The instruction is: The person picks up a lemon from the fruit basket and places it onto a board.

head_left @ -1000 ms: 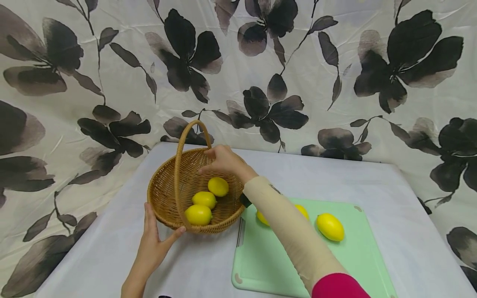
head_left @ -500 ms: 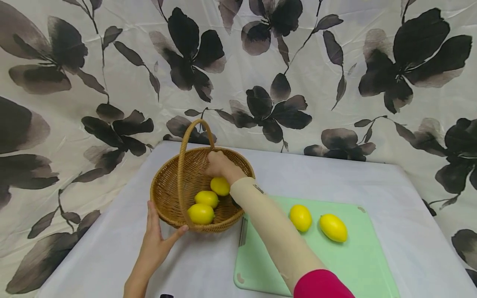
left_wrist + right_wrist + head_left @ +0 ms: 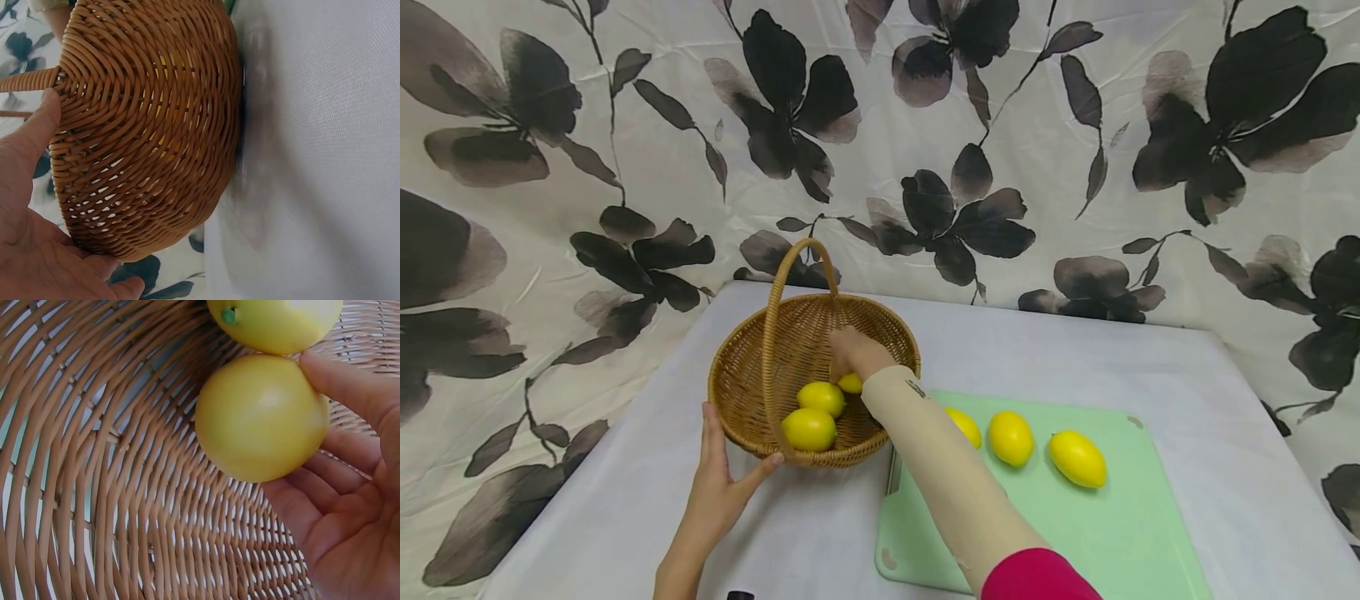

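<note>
A wicker basket with an arched handle stands on the white-covered table, holding yellow lemons. My right hand reaches inside it and holds a lemon between thumb and fingers. Against that fruit lies another lemon with a green stem end. In the head view, two lemons, one farther and one nearer, sit in plain sight in the basket; the held one is mostly covered by my hand. My left hand rests on the basket's near left side, thumb at the handle base and fingers extended along the wall.
A light green cutting board lies right of the basket. On it are three visible lemons: left, partly behind my forearm, middle and right. A floral cloth hangs behind the table. A small dark object shows at the bottom edge.
My right hand has moved down into the basket from near its far rim and has taken hold of the far lemon. My left hand has kept its place on the basket.
</note>
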The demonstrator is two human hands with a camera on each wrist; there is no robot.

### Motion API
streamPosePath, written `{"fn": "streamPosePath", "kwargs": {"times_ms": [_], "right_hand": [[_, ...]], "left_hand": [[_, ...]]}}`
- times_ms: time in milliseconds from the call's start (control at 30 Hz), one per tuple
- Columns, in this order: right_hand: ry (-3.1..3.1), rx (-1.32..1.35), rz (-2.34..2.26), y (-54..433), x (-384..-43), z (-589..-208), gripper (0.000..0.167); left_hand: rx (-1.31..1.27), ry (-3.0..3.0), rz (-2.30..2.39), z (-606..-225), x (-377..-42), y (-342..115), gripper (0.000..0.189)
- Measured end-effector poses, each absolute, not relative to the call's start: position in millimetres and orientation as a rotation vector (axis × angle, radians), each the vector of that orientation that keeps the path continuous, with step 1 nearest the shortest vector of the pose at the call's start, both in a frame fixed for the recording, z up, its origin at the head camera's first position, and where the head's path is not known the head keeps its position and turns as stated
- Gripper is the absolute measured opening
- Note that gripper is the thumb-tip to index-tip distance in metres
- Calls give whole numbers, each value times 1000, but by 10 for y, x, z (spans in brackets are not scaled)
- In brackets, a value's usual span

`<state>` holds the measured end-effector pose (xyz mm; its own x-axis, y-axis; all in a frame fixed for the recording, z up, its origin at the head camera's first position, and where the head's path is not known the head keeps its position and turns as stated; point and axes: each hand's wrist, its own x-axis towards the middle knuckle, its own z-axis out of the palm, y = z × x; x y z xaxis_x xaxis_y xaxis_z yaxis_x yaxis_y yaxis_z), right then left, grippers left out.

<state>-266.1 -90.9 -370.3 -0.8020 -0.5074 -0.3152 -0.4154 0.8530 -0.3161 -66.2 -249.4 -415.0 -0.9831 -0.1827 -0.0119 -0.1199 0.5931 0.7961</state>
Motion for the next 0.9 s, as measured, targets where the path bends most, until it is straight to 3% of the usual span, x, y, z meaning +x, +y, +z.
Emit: {"fn": "streamPosePath", "kwargs": {"times_ms": [400,900], "right_hand": [[2560,-656,-128,-850,-2579,-3630,52],[2616,-858,-195,-842,-2622,-3425,42]], "left_hand": [[270,-2749,-1350,-4103,-657,-2470,117],[263,-2753,-1359,-4138,-619,-2501,118]]}}
